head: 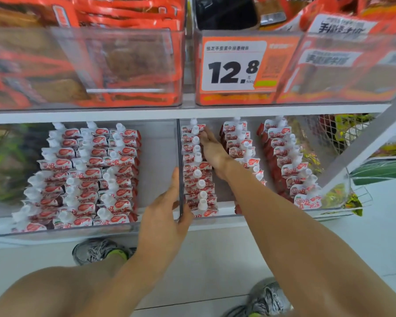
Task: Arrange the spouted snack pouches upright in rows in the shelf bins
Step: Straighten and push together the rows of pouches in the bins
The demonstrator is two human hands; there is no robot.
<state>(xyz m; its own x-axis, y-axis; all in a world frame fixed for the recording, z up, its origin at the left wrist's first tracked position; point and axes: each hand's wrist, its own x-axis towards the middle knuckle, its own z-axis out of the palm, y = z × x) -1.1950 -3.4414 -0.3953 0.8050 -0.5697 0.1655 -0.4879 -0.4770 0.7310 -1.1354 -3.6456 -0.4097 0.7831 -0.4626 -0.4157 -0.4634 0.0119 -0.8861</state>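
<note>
Your left hand [164, 212] clasps the divider wall [180, 170] to steady the right bin. Right of that wall, your right hand [212, 148] reaches deep, fingers curled on a rear spouted pouch [198, 131] in the first row, seemingly setting it upright.

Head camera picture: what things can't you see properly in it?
- Right hand: fingertips buried among the pouches, so its grip is unclear.
- Pouches beside that forearm: partly covered by it.
- Upper shelf packets: blurred behind the clear bin front.
- Price tag: small print too tiny.
- Left hand: on the bin divider, fingertips hidden behind it.
</note>
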